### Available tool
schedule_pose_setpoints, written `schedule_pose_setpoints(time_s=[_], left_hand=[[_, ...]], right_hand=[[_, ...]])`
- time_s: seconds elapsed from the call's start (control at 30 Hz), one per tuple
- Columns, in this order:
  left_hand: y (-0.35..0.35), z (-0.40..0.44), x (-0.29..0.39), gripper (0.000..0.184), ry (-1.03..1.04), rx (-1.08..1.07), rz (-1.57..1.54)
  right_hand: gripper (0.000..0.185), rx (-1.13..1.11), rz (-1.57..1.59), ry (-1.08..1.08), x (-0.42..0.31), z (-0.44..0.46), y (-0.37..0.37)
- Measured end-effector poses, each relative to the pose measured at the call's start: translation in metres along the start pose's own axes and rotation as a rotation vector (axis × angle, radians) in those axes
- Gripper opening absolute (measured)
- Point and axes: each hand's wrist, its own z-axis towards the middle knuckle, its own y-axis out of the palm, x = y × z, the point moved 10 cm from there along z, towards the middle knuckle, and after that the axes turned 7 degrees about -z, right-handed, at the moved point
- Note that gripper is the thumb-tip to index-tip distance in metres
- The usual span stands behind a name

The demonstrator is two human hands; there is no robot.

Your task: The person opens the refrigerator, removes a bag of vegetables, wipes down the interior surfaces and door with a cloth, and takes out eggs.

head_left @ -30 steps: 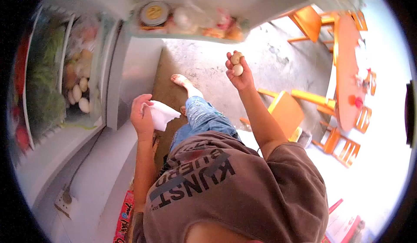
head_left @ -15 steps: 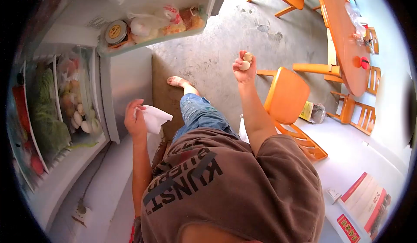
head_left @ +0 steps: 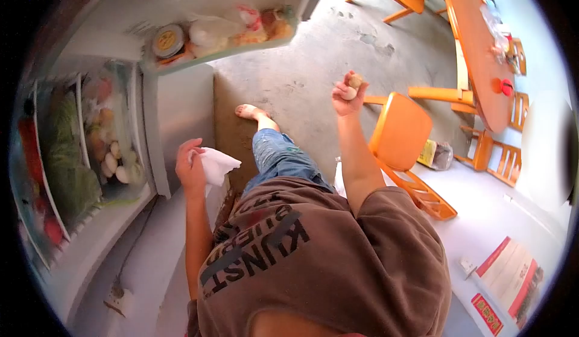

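My right hand is raised out in front, its fingers closed around two small rounded things that look like eggs. One is a brownish egg and the other a paler egg. On the other side, my left hand pinches a crumpled white cloth or tissue, which hangs out toward my legs. Nearby, the open fridge holds green leafy vegetables and several pale egg-shaped things on its shelves.
The open fridge door carries a shelf with a round tin and bagged food. An orange chair stands close beyond my right arm. A wooden table is at the far right. A calendar-like sheet lies lower right.
My right hand has shifted slightly to the right with the eggs. My left hand keeps the white cloth, almost unmoved. The fridge and its door shelf appear a little farther right.
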Motion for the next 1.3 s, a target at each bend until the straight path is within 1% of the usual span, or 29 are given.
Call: schedule_pose_setpoints(time_s=[0.03, 0.07, 0.1, 0.13, 0.17, 0.2, 0.23, 0.27, 0.3, 0.37, 0.4, 0.47, 0.5, 0.57, 0.6, 0.63, 0.67, 0.7, 0.77, 0.8, 0.83, 0.9, 0.97, 1.03, 1.07, 1.1, 1.17, 1.23, 1.3], left_hand=[[-0.002, -0.001, -0.002, 0.029, -0.001, 0.028, 0.008], [-0.001, -0.002, -0.011, 0.03, -0.061, 0.036, -0.081], [-0.006, -0.003, -0.021, 0.031, -0.118, 0.068, -0.162], [-0.008, -0.003, -0.013, 0.032, -0.031, 0.05, -0.005], [-0.011, -0.005, -0.008, 0.033, -0.013, 0.084, 0.005], [-0.016, -0.006, -0.008, 0.032, -0.02, 0.126, 0.005], [-0.02, -0.007, -0.001, 0.032, 0.023, 0.162, 0.058], [-0.026, -0.009, -0.011, 0.031, -0.05, 0.175, -0.03], [-0.026, -0.009, -0.02, 0.031, -0.111, 0.172, -0.135], [-0.041, -0.012, -0.014, 0.031, -0.058, 0.237, -0.096], [-0.051, -0.014, -0.017, 0.031, -0.069, 0.282, -0.091], [-0.062, -0.02, -0.02, 0.032, -0.075, 0.32, -0.187], [-0.071, -0.023, -0.02, 0.032, -0.078, 0.344, -0.191], [-0.087, -0.032, -0.03, 0.032, -0.167, 0.436, -0.319], [-0.092, -0.034, -0.033, 0.032, -0.171, 0.452, -0.33], [-0.102, -0.04, -0.04, 0.032, -0.187, 0.521, -0.359], [-0.112, -0.047, -0.046, 0.033, -0.204, 0.588, -0.384], [-0.119, -0.049, -0.048, 0.033, -0.21, 0.604, -0.396], [-0.137, -0.058, -0.05, 0.033, -0.186, 0.691, -0.408], [-0.143, -0.062, -0.053, 0.031, -0.15, 0.723, -0.402], [-0.147, -0.064, -0.06, 0.031, -0.167, 0.738, -0.413], [-0.154, -0.073, -0.071, 0.029, -0.213, 0.804, -0.45], [-0.157, -0.075, -0.077, 0.026, -0.254, 0.812, -0.484], [-0.161, -0.077, -0.08, 0.025, -0.188, 0.836, -0.465], [-0.162, -0.077, -0.081, 0.024, -0.202, 0.844, -0.435], [-0.159, -0.079, -0.087, 0.024, -0.229, 0.848, -0.452], [-0.16, -0.077, -0.092, 0.024, -0.151, 0.859, -0.509], [-0.157, -0.077, -0.1, 0.024, -0.166, 0.863, -0.534], [-0.16, -0.075, -0.098, 0.025, -0.114, 0.858, -0.489]], right_hand=[[0.05, -0.067, 0.013, 0.026, 0.003, 0.001, 0.007], [0.048, -0.142, 0.036, 0.07, 0.01, 0.002, 0.015], [0.045, -0.121, 0.03, 0.129, 0.017, 0.005, 0.006], [0.042, -0.101, 0.027, 0.208, 0.026, 0.005, -0.008], [0.041, -0.061, -0.005, 0.267, 0.04, 0.006, -0.019], [0.038, 0.032, -0.092, 0.343, 0.054, 0.003, -0.039], [0.036, 0.056, -0.197, 0.431, 0.08, -0.002, -0.036], [0.034, 0.072, -0.316, 0.509, 0.103, -0.007, -0.024], [0.038, 0.08, -0.449, 0.536, 0.127, -0.009, -0.015], [0.049, 0.169, -0.706, 0.677, 0.18, -0.012, -0.003], [0.049, 0.145, -0.717, 0.718, 0.21, -0.01, 0.02], [0.058, -0.266, -0.919, 0.827, 0.28, -0.016, 0.104], [0.058, -0.281, -0.928, 0.845, 0.306, -0.014, 0.132], [0.051, -0.639, -0.996, 0.876, 0.366, -0.02, 0.203], [0.054, -0.695, -0.988, 0.911, 0.391, -0.02, 0.224], [0.057, -0.752, -0.982, 0.949, 0.418, -0.02, 0.245], [0.056, -0.822, -1.052, 0.965, 0.444, -0.022, 0.267], [0.055, -0.894, -1.121, 0.978, 0.47, -0.024, 0.289], [0.053, -1.058, -1.338, 0.908, 0.518, -0.023, 0.315], [0.055, -1.208, -1.446, 0.857, 0.543, -0.018, 0.32], [0.058, -1.359, -1.55, 0.799, 0.567, -0.015, 0.321], [0.054, -1.458, -1.668, 0.641, 0.606, -0.015, 0.325], [0.043, -1.547, -1.961, 0.669, 0.641, -0.006, 0.306], [0.063, -1.872, -1.832, 0.352, 0.669, -0.009, 0.307], [0.064, -1.923, -1.696, 0.373, 0.681, -0.011, 0.302], [0.06, -1.979, -1.723, 0.414, 0.688, -0.025, 0.304], [0.058, -2.09, -2.043, 0.126, 0.702, -0.022, 0.295], [0.055, -2.146, -2.0, 0.181, 0.708, -0.03, 0.286], [0.053, -2.202, -1.943, 0.221, 0.713, -0.044, 0.289]])
